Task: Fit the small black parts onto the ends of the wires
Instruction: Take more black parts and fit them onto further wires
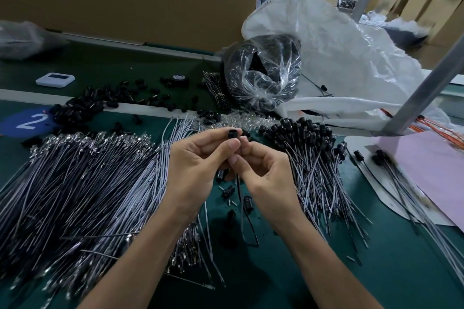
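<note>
Left hand (pixel 198 165) pinches a small black cap (pixel 232 134) between thumb and forefinger; the cap pokes above the fingertips at frame centre. Right hand (pixel 266 173), fingers curled, pinches a dark wire (pixel 238 183) just under the cap, and the wire hangs below both hands. Capped wires (pixel 313 158) are piled at the right.

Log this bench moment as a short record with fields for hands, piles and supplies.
left hand: pinches black part
right hand: pinches wire just below the part
wire: hangs down between the hands
bare wires: big pile, left on table
capped wires: pile on right, black parts at far ends
loose parts: scattered beyond bare wires
bag: clear, dark contents, behind piles
</note>
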Available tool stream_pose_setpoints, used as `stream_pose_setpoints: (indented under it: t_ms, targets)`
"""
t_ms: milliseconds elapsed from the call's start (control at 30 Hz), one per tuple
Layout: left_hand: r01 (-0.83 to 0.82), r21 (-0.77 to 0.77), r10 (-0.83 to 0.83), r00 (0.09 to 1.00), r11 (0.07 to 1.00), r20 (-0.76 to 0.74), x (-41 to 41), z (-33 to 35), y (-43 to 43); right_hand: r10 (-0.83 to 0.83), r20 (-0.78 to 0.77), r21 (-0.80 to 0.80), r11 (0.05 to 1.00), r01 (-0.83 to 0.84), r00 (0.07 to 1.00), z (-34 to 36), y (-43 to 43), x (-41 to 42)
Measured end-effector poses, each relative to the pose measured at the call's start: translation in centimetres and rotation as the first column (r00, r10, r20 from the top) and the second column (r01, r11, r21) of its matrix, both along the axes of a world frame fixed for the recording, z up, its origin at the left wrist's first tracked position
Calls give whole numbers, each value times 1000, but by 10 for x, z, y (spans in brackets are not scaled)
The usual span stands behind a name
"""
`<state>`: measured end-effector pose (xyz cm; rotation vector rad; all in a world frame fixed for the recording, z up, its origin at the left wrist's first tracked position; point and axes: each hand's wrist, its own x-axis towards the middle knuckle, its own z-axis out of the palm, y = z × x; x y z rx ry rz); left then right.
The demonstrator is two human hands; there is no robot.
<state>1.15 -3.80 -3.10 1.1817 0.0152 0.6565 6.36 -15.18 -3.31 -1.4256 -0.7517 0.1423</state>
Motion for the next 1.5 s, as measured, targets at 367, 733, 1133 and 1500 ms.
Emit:
stream_pose_setpoints:
  t_ms: [367,733,1133,1500]
  targets:
    - [25,64,-21,998,998,-63,1,-1,-4,-210,183,-34,975,219,960,0,-6,1]
    - [-49,95,52,998,994,-28,0,-2,-13,-187,208,-114,970,214,960,-1,-6,-2]
    - [-15,-4,15,999,1000,-38,0,-4,-15,-218,237,-108,963,248,947,3,-5,-7]
    - [-57,-212,22,986,976,-166,-1,6,19,-356,325,-374,803,465,876,4,-34,34]
